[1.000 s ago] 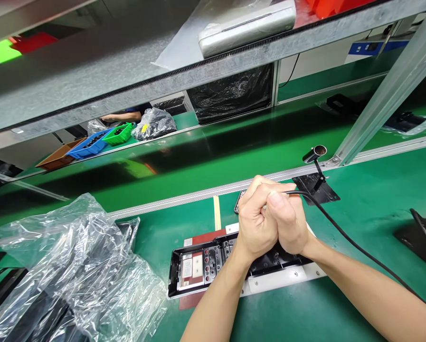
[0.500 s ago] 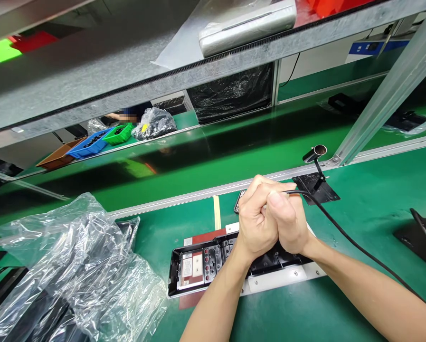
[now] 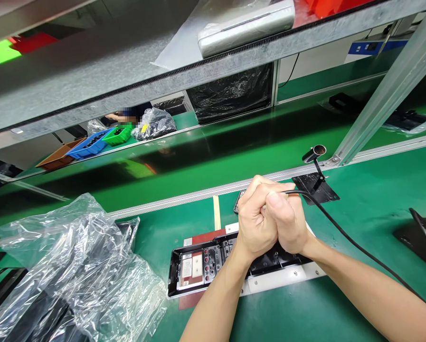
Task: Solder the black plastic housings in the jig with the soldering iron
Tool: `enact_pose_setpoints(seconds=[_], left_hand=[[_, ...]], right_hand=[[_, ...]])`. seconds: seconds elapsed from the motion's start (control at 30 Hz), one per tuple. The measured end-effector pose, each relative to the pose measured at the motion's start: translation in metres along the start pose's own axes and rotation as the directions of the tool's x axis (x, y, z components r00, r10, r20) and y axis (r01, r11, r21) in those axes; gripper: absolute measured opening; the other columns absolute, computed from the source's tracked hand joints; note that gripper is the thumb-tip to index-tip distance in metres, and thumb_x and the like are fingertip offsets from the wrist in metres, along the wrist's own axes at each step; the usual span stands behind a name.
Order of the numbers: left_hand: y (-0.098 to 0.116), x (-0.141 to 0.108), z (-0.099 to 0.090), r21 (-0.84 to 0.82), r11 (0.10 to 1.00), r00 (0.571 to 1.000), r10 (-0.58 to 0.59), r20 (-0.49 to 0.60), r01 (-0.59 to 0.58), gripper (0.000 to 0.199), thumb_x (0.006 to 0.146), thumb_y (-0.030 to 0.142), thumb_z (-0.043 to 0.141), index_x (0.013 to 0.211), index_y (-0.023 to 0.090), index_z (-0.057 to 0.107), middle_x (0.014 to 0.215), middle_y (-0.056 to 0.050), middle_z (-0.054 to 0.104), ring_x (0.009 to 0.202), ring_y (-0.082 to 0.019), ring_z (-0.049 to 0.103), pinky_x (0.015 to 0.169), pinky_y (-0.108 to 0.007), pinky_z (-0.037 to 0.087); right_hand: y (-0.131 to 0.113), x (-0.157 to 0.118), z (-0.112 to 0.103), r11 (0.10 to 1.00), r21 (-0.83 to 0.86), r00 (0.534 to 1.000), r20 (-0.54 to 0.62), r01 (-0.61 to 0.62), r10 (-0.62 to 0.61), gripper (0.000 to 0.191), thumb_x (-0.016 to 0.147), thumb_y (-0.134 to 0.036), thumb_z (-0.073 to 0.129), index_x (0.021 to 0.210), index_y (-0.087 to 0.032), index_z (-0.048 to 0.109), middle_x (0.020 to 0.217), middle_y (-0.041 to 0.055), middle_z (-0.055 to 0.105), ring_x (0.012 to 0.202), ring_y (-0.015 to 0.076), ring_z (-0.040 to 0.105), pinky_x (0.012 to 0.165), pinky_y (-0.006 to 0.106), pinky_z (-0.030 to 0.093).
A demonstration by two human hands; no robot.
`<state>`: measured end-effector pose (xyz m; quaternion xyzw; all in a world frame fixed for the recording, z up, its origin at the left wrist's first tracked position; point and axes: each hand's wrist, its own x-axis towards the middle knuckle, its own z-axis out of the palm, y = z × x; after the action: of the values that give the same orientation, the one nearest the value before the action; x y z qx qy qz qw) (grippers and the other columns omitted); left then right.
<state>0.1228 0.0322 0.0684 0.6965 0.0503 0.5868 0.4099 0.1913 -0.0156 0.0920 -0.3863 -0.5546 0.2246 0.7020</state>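
My left hand [image 3: 257, 221] and my right hand [image 3: 287, 218] are closed and pressed together above a long black plastic housing [image 3: 173, 270]. A black cable [image 3: 336, 225] comes out at the top of my right hand and runs down to the lower right. Whatever the fingers wrap round is hidden. The housing lies open side up across a reddish-brown plate [image 3: 189, 301] and a white fixture [image 3: 269, 281] with screws. A small tray [image 3: 238, 202] of tiny parts shows partly behind my left hand.
Clear plastic bags [image 3: 91, 266] with dark parts lie at the left. A black stand with a metal cup [image 3: 314, 153] is behind my hands. A metal shelf [image 3: 127, 97] crosses above. A person's hand [image 3: 115, 116] shows beyond the bins [image 3: 91, 145].
My hands and the housing look the same. The far person's hand has shifted slightly near the green bin.
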Motion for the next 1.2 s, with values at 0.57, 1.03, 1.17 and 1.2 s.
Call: enact_pose_setpoints(seconds=[0.57, 1.03, 1.17, 1.2], left_hand=[[0.0010, -0.0006, -0.0004, -0.015, 1.000, 1.000, -0.007, 0.013, 0.007, 0.023, 0.105, 0.034, 0.059, 0.104, 0.021, 0.077, 0.101, -0.006, 0.076, 0.090, -0.018, 0.067, 0.079, -0.032, 0.055], [0.0007, 0.0007, 0.0013, 0.018, 1.000, 1.000, 0.018, 0.003, -0.018, 0.024, 0.105, 0.038, 0.060, 0.106, 0.021, 0.077, 0.098, -0.006, 0.075, 0.088, -0.019, 0.069, 0.076, -0.033, 0.058], [0.0003, 0.0001, 0.0009, 0.038, 0.999, 1.000, 0.015, 0.004, -0.015, 0.025, 0.105, 0.039, 0.059, 0.106, 0.021, 0.077, 0.098, -0.006, 0.075, 0.087, -0.019, 0.069, 0.075, -0.033, 0.059], [0.0002, 0.0000, 0.0009, 0.036, 0.999, 1.000, 0.015, 0.004, -0.015, 0.025, 0.105, 0.040, 0.059, 0.106, 0.021, 0.077, 0.097, -0.006, 0.075, 0.087, -0.019, 0.069, 0.075, -0.033, 0.058]], right_hand=[[0.0033, -0.0015, -0.0008, 1.000, 0.001, 1.000, -0.007, 0.010, -0.010, 0.043, 0.102, -0.030, 0.049, 0.061, -0.020, 0.039, 0.071, -0.0018, 0.045, 0.065, 0.0124, 0.044, 0.061, 0.029, 0.041], [0.0004, -0.0001, 0.0003, 1.000, -0.015, 1.000, -0.015, -0.020, 0.020, 0.050, 0.102, -0.041, 0.048, 0.058, -0.021, 0.037, 0.069, 0.0002, 0.045, 0.066, 0.0151, 0.045, 0.061, 0.033, 0.041], [0.0008, -0.0004, 0.0002, 1.000, -0.011, 1.000, -0.014, -0.024, 0.024, 0.048, 0.102, -0.038, 0.049, 0.058, -0.021, 0.037, 0.069, 0.0007, 0.046, 0.066, 0.0155, 0.046, 0.061, 0.033, 0.041], [0.0009, -0.0006, 0.0000, 1.000, -0.008, 1.000, -0.011, -0.026, 0.026, 0.048, 0.102, -0.037, 0.048, 0.058, -0.021, 0.037, 0.069, 0.0007, 0.046, 0.066, 0.0155, 0.046, 0.061, 0.033, 0.041]])
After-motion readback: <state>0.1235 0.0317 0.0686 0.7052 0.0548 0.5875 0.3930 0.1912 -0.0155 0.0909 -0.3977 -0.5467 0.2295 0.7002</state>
